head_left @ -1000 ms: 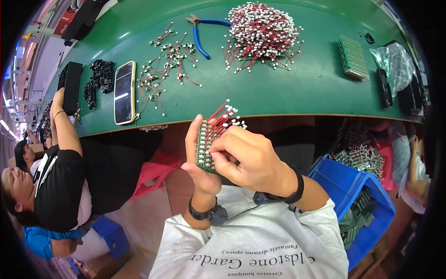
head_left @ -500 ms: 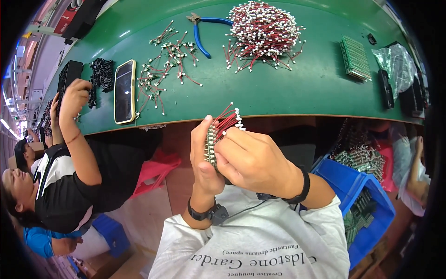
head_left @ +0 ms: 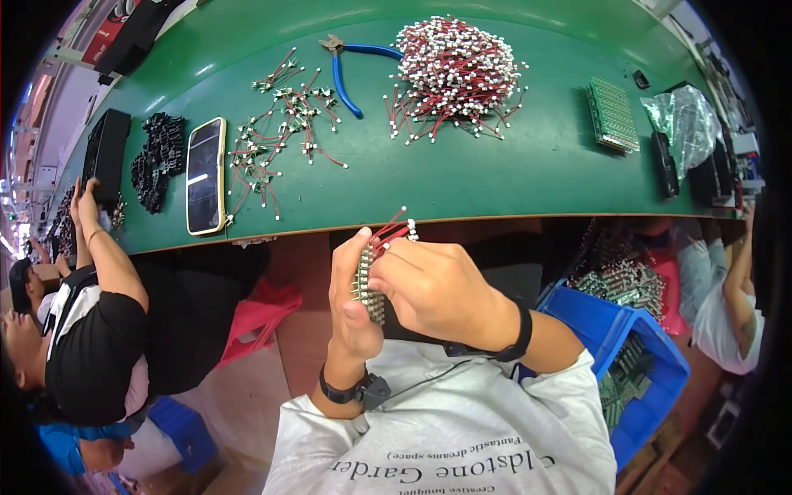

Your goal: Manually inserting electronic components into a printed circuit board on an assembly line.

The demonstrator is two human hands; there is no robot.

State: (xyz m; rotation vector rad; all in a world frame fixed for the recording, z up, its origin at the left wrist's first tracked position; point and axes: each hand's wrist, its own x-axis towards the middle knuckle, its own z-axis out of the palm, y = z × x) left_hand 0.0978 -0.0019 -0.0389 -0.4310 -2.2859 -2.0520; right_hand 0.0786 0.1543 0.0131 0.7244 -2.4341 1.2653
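My left hand (head_left: 351,309) grips a narrow green circuit board panel (head_left: 366,276) upright in front of my chest, thumb on the near end and fingers along its left side. A row of small white sockets runs along the panel, and metal pins stick out on its left. Thin red wires with white plugs (head_left: 391,234) fan out at its far end. My right hand (head_left: 445,285) is closed, thumb and forefinger pressed together against the panel's right side; what they pinch is hidden behind the fingers.
On the green table (head_left: 363,181) lie a heap of red wires with white plugs (head_left: 458,74), blue-handled cutters (head_left: 342,87), loose wired boards (head_left: 289,124), a phone (head_left: 205,175) and a green panel stack (head_left: 612,115). A blue bin (head_left: 660,396) with boards stands right. A co-worker (head_left: 91,330) sits left.
The whole view has shifted slightly. My right fingers now cover more of the red wires, still at the panel. The co-worker's raised hand has moved down to the black box.
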